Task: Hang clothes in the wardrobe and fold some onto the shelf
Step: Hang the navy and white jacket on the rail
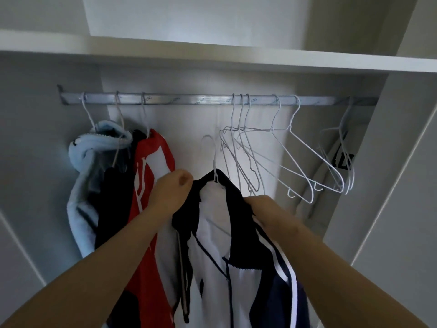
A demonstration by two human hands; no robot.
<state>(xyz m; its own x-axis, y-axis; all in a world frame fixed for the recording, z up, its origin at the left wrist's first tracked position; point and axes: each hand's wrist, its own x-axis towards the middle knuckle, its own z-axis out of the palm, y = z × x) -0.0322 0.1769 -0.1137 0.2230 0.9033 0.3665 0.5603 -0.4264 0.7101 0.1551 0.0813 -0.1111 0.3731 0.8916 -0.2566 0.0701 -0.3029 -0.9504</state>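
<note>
Holding a navy-and-white jacket [227, 245] on its wire hanger [214, 159], left hand [173, 192] and right hand [267, 211] grip each shoulder below the rail [189, 100]; the hook probably needs lifting onto it next.

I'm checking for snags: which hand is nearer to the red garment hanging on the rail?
Left. The left hand grips the jacket at its collar, just beside the red garment; the right hand holds the jacket's other shoulder, farther right.

Navy-white jacket [212, 242], seemingly on hanger [214, 159]
</note>
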